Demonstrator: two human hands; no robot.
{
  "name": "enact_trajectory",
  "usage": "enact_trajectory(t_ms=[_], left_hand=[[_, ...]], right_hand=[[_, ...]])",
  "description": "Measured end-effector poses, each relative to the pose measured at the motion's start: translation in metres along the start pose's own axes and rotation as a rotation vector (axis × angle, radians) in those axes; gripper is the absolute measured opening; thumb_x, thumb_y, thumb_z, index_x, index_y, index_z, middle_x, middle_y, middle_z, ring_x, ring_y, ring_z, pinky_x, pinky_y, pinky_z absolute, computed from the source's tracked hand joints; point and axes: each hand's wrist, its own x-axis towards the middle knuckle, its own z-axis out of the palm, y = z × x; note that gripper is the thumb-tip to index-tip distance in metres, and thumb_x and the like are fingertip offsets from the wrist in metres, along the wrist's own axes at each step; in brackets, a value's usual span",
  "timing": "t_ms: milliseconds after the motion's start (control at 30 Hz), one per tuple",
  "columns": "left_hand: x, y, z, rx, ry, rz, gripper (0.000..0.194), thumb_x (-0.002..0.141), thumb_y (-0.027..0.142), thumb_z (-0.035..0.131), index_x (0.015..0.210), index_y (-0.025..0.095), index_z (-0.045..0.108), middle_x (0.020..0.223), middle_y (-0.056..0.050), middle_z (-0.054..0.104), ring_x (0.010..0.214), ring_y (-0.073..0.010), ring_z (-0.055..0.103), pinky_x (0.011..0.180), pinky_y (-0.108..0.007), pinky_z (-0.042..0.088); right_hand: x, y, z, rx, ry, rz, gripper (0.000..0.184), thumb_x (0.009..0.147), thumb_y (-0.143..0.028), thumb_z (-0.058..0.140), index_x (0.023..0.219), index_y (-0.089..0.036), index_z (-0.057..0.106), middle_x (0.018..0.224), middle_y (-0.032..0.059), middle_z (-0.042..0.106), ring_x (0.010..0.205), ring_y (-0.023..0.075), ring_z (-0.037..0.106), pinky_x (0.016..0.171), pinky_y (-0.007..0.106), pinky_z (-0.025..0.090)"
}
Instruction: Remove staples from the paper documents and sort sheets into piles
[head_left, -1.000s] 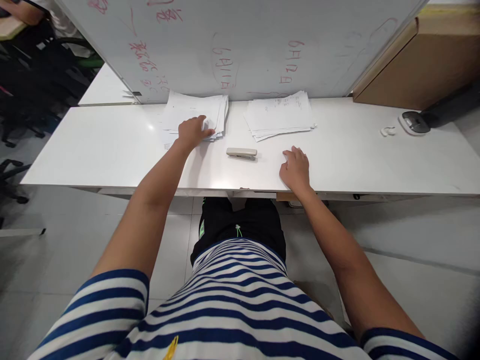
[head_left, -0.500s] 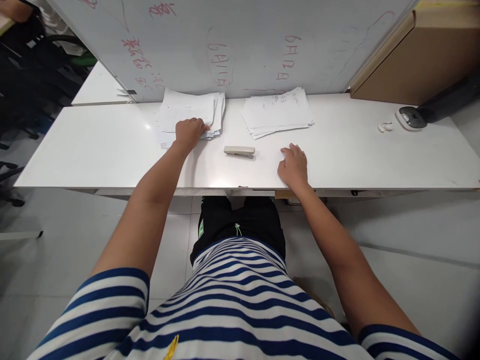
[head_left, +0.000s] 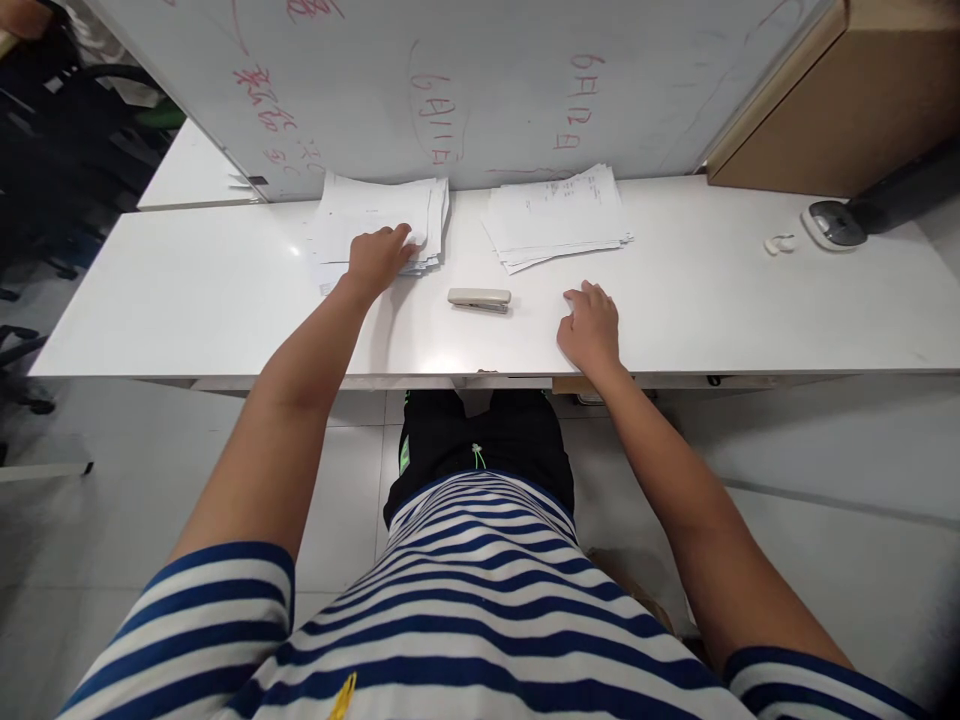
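My left hand (head_left: pixel 379 258) is at the near right corner of the left paper stack (head_left: pixel 360 205). Its thumb and forefinger hold the corner of a top sheet, which curls up slightly between them. My right hand (head_left: pixel 590 325) rests on the desk near its front edge, fingers loosely bent and apart, holding nothing. Between the hands lies a beige stapler (head_left: pixel 480 299), flat on the white desktop. Just beyond my right hand is a second paper stack (head_left: pixel 559 215), its sheets slightly fanned, with print on the top page.
A whiteboard (head_left: pixel 510 90) with red writing stands along the desk's back edge. At the right are a cardboard box (head_left: pixel 825 120), a grey-and-white device (head_left: pixel 834 225) and a small white object (head_left: pixel 780 244). The white desk (head_left: pixel 172 300) ends close in front of my body.
My left thumb and forefinger have parted a little and moved slightly up, with the paper corner curling between them. My right hand stays put; the view has shifted slightly.
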Motion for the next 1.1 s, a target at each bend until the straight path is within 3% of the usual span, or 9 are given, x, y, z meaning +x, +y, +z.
enact_trajectory(t_ms=[200, 433, 633, 733, 867, 967, 1100], left_hand=[[0.006, -0.006, -0.005, -0.027, -0.021, 0.010, 0.051, 0.095, 0.051, 0.034, 0.123, 0.017, 0.060, 0.120, -0.016, 0.061, 0.105, -0.0352, 0.058, 0.086, -0.042, 0.036], [0.016, -0.008, -0.010, -0.049, -0.109, 0.007, 0.058, 0.089, 0.058, 0.046, 0.123, 0.014, 0.059, 0.119, -0.017, 0.061, 0.112, -0.0351, 0.051, 0.094, -0.043, 0.032], [0.013, -0.004, 0.001, 0.037, 0.107, 0.175, 0.046, 0.095, 0.027, 0.026, 0.110, 0.009, 0.065, 0.111, -0.023, 0.062, 0.119, -0.0377, 0.047, 0.090, -0.049, 0.033], [0.015, -0.001, 0.004, 0.064, 0.111, 0.198, 0.043, 0.092, 0.017, 0.026, 0.103, 0.006, 0.067, 0.105, -0.025, 0.063, 0.111, -0.0383, 0.052, 0.086, -0.050, 0.034], [0.021, 0.004, -0.003, 0.062, 0.054, 0.132, 0.035, 0.089, 0.013, 0.034, 0.103, 0.005, 0.065, 0.107, -0.025, 0.063, 0.108, -0.0364, 0.055, 0.087, -0.049, 0.035], [0.014, 0.008, -0.013, -0.087, 0.131, -0.020, 0.031, 0.094, 0.020, 0.036, 0.104, 0.007, 0.062, 0.109, -0.021, 0.064, 0.105, -0.0331, 0.057, 0.085, -0.045, 0.038], [-0.034, 0.021, -0.023, -0.230, 0.286, -0.122, 0.027, 0.098, 0.028, 0.037, 0.110, 0.017, 0.059, 0.111, -0.013, 0.065, 0.099, -0.0265, 0.061, 0.079, -0.039, 0.042]], right_hand=[[0.000, -0.001, -0.001, -0.011, 0.004, 0.000, 0.045, 0.085, -0.014, 0.036, 0.127, -0.010, 0.053, 0.147, 0.0207, 0.043, 0.141, 0.0356, 0.032, 0.111, 0.061, 0.027], [0.000, -0.002, -0.003, -0.033, -0.032, 0.020, 0.046, 0.087, -0.015, 0.035, 0.130, -0.009, 0.051, 0.149, 0.0209, 0.040, 0.142, 0.0336, 0.030, 0.113, 0.059, 0.026], [0.000, -0.003, -0.003, 0.001, -0.023, 0.024, 0.046, 0.086, -0.014, 0.037, 0.129, -0.010, 0.052, 0.149, 0.0204, 0.040, 0.142, 0.0345, 0.031, 0.111, 0.061, 0.026], [0.000, -0.005, -0.004, 0.022, 0.002, 0.021, 0.044, 0.085, -0.013, 0.038, 0.127, -0.011, 0.054, 0.148, 0.0209, 0.042, 0.141, 0.0353, 0.032, 0.109, 0.062, 0.027], [-0.002, -0.007, -0.005, 0.029, 0.001, 0.030, 0.044, 0.085, -0.013, 0.038, 0.126, -0.010, 0.055, 0.147, 0.0208, 0.043, 0.141, 0.0344, 0.033, 0.110, 0.060, 0.027], [-0.001, -0.006, -0.005, 0.043, 0.000, 0.025, 0.044, 0.086, -0.013, 0.038, 0.127, -0.011, 0.054, 0.148, 0.0203, 0.043, 0.141, 0.0342, 0.033, 0.111, 0.061, 0.027], [0.002, -0.003, -0.008, 0.095, 0.051, 0.002, 0.042, 0.088, -0.016, 0.037, 0.124, -0.010, 0.057, 0.144, 0.0208, 0.047, 0.138, 0.0336, 0.037, 0.112, 0.059, 0.028]])
